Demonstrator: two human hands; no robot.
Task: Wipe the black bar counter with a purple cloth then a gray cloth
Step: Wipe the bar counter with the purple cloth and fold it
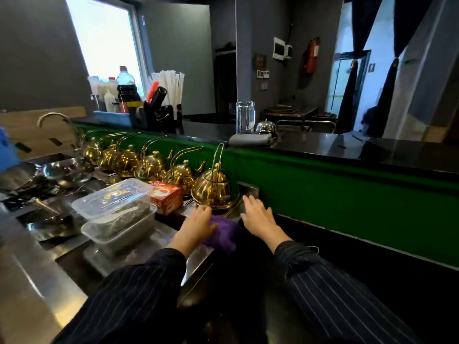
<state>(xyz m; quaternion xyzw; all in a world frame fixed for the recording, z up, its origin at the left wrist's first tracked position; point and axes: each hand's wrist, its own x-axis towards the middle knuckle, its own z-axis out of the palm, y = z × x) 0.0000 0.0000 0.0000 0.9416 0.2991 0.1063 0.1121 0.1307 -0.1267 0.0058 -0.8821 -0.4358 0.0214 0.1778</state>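
Gathering the purple cloth [219,234] off the lower tabletop, the left hand [198,223] curls a loose grip over it, right hand [259,217] flat, empty — either could knock the nearest brass teapot [212,188].

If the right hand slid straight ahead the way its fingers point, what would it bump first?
Probably the nearest gold teapot: the right hand points up and slightly left toward its base. Depth is unclear, so it might reach the green wall instead.

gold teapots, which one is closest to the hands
The last gold teapot at the row's right end, beside the red box; the left hand almost touches its base, the others recede toward the faucet.
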